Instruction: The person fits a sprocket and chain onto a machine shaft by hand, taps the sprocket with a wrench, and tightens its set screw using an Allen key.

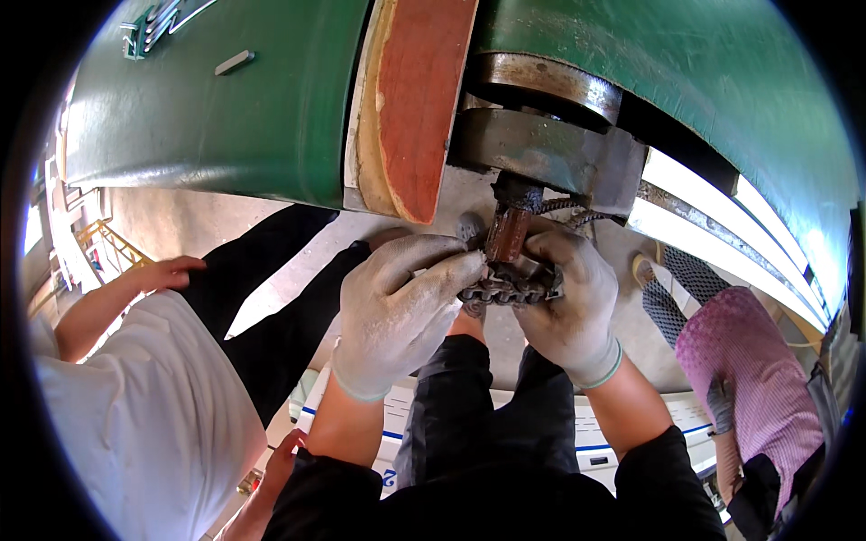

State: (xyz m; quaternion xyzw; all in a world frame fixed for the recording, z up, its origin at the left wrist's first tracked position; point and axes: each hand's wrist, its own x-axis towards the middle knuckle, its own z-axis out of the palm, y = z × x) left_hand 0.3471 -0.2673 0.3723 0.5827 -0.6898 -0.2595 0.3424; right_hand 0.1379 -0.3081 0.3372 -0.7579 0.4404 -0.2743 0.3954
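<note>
In front of me, a dark, greasy roller chain (505,294) sits bunched just below a reddish-brown metal cylinder (510,234). My left hand (401,302), in a pale work glove, pinches the chain's left end with thumb and fingers. The right hand (570,302), gloved the same way, has its fingers curled around the chain's other side, and some fingertips are hidden behind it. The cylinder projects from a heavy worn steel block (541,153) on the bench edge. A second chain-like strand (573,212) hangs beside the cylinder.
A green-covered bench top (216,108) carries hex keys (158,27) and a small metal bar (236,62). A red-faced wooden board (419,108) stands left of the block. A person in white (153,406) is close on my left, another in a pink checked garment (749,370) on my right.
</note>
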